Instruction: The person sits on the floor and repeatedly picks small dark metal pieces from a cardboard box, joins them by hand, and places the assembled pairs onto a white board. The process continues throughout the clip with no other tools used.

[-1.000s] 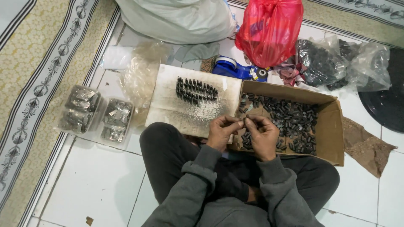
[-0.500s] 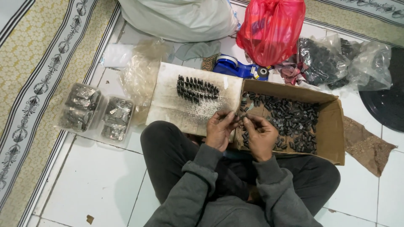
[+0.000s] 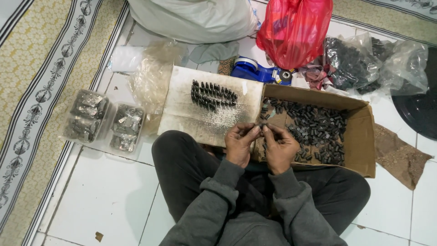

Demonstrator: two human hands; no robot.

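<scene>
At the centre of the frame the fingers [image 3: 255, 131] of both hands meet tip to tip, pinching a small dark part [image 3: 261, 127] between them; it is too small to tell its shape, and it seems to be one of the pieces from the box. The left hand [image 3: 240, 143] and the right hand [image 3: 278, 146] touch at the fingertips, just above the person's crossed legs in dark trousers.

Right behind the hands, to the centre right, lies an open cardboard box [image 3: 359, 136] holding a loose heap of small dark parts [image 3: 318, 132]. Just left of it a pale flat board [image 3: 182, 114] carries a tidy row of dark parts [image 3: 213, 94] standing close together.

At the left of the frame two clear plastic packs [image 3: 102, 120] of small metal pieces lie on the white tiled floor [image 3: 100, 196]. Along the top sit a blue tape dispenser [image 3: 255, 70], a red plastic bag [image 3: 293, 29], a white sack [image 3: 195, 18] and clear bags of dark parts [image 3: 359, 64].
</scene>
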